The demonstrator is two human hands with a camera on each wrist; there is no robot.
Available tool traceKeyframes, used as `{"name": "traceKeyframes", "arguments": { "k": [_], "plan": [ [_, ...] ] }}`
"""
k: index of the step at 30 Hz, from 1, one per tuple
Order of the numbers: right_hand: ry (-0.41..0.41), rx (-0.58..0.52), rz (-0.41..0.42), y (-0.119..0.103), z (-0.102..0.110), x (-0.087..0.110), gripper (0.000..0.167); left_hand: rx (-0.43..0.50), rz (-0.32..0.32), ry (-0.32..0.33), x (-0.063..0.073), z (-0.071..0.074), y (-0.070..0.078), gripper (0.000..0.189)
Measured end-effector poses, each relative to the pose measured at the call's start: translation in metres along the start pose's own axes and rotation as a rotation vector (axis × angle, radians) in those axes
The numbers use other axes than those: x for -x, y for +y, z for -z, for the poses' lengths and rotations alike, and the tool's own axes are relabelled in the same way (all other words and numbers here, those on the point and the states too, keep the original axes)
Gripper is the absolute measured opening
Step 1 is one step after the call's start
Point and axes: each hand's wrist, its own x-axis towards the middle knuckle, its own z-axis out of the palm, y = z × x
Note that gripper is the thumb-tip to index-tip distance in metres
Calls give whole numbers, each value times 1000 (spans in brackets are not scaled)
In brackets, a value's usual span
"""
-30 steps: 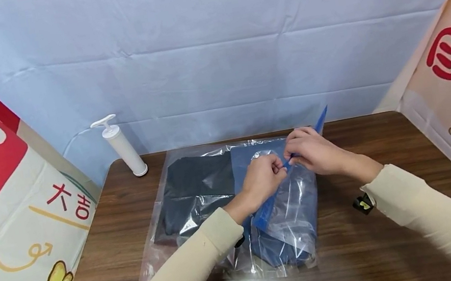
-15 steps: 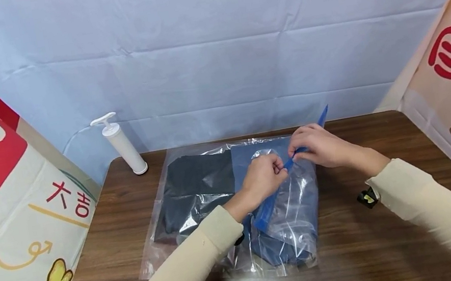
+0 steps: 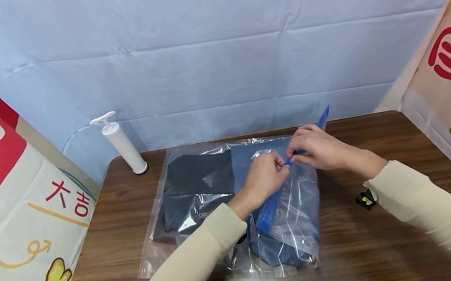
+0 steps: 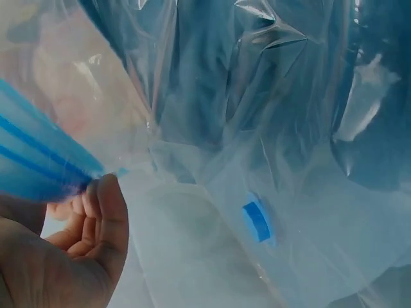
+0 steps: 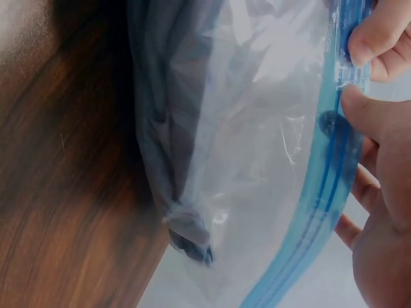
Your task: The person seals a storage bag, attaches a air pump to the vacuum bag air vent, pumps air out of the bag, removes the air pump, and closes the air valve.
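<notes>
A clear plastic storage bag (image 3: 299,207) lies on the table with folded black cloth (image 3: 200,177) and blue cloth (image 3: 243,162) inside. Its blue zip strip (image 3: 270,212) runs diagonally up to the right. My left hand (image 3: 264,176) pinches this strip between thumb and fingers. Close beside it, my right hand (image 3: 316,147) also pinches the strip, whose free end sticks up beyond it. In the right wrist view both thumbs press the ridged zip (image 5: 327,173). A blue valve cap (image 4: 258,221) shows on the bag in the left wrist view.
A white hand pump (image 3: 124,147) stands at the table's back left corner, its thin hose reaching left. The brown wooden table (image 3: 360,247) meets a pale blue cloth backdrop (image 3: 214,72). Printed cloth panels (image 3: 58,208) flank both sides.
My right hand slid a little right along the zip strip, away from the left hand, then came slightly back. The left hand stays nearly where it was, still pinching the strip.
</notes>
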Motion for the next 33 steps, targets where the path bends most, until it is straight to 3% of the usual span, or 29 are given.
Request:
{"name": "traceKeyframes", "arguments": {
  "k": [8, 12, 19, 27, 33],
  "plan": [
    [83, 80, 42, -5, -12, 0, 20, -16, -53, 94, 0, -4, -3, 14],
    [72, 96, 9, -6, -11, 0, 15, 1, -46, 75, 2, -2, -4, 17],
    [41, 4, -82, 1, 0, 2, 14, 22, -26, 24, 1, -1, -7, 7],
    [75, 38, 1, 0, -5, 1, 8, 46, 22, -1, -3, 0, -1, 4],
    [106, 103, -5, 0, -11, 3, 12, 12, 18, 27, -6, -2, -1, 9]
  ]
}}
